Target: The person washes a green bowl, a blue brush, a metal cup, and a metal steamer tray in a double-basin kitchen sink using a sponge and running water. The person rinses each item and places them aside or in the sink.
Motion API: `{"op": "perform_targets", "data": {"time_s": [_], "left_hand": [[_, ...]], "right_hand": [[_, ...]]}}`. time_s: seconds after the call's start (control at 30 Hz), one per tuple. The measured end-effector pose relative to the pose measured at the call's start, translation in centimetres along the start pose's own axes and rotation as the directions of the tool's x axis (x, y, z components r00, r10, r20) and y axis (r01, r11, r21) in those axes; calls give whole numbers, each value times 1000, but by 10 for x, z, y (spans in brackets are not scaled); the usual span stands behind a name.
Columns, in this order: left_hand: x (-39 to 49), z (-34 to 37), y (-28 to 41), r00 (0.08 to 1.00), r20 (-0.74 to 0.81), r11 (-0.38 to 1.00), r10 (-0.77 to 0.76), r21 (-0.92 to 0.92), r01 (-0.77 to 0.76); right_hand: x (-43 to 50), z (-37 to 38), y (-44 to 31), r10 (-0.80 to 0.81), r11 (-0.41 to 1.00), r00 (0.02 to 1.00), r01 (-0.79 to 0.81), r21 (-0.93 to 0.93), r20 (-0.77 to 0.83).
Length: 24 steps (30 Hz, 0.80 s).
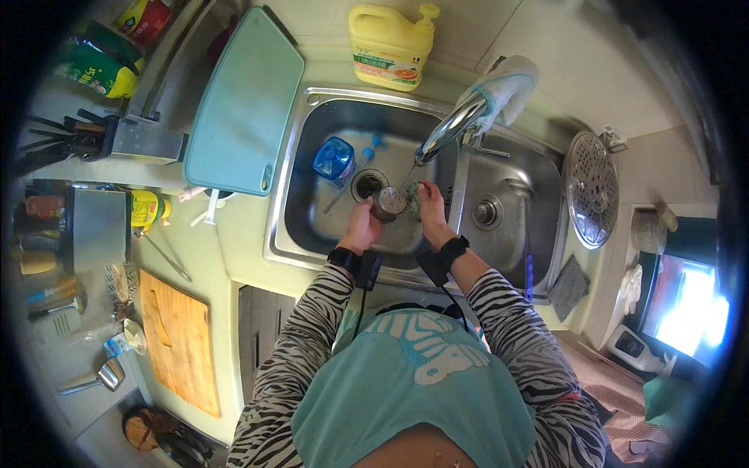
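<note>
My left hand (364, 225) grips a small metal cup with a perforated end (391, 202), tilted over the left sink basin (316, 228). Close to its right, my right hand (431, 205) holds a greenish scrubbing pad (414, 199), partly hidden by the fingers. Just above both hands is the spout of a chrome faucet (436, 143), with a thin stream of water seeming to fall from it. Beyond the cup lies the drain (368, 182). A blue bottle (335, 159) stands in the basin, and a detached blue pump top (368, 153) with its tube lies beside it.
A white cloth (509, 82) wraps the faucet's upper part. To the right is a second basin (538, 193), with a perforated steel steamer plate (592, 190) beyond it. A yellow detergent jug (393, 50) stands behind the sink. A teal cutting board (246, 105) leans at left; a wooden board (181, 357) lies nearer.
</note>
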<state>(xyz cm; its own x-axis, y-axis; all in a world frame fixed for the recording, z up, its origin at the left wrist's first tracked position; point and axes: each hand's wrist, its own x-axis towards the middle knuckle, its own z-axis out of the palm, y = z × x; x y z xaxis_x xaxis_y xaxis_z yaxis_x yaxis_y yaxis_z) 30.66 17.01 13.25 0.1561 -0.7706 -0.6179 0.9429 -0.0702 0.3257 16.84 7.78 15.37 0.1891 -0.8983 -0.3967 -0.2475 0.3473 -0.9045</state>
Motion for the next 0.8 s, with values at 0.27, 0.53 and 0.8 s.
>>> {"op": "perform_targets", "data": {"time_s": [0.27,0.53,0.8], "left_hand": [[-2,17,-2,999,-50,988,12,152,-4],[-13,24,1,998,39,998,-47,49,45],[31,12,-4,928,169,280,332,922,-268]], "right_hand": [[-13,6,-4,-431,873,875,466,-142,220],[4,5,-5,-122,928,992,111,-357,-9],[4,-34,-13,142,771,963,-254,584,231]]}}
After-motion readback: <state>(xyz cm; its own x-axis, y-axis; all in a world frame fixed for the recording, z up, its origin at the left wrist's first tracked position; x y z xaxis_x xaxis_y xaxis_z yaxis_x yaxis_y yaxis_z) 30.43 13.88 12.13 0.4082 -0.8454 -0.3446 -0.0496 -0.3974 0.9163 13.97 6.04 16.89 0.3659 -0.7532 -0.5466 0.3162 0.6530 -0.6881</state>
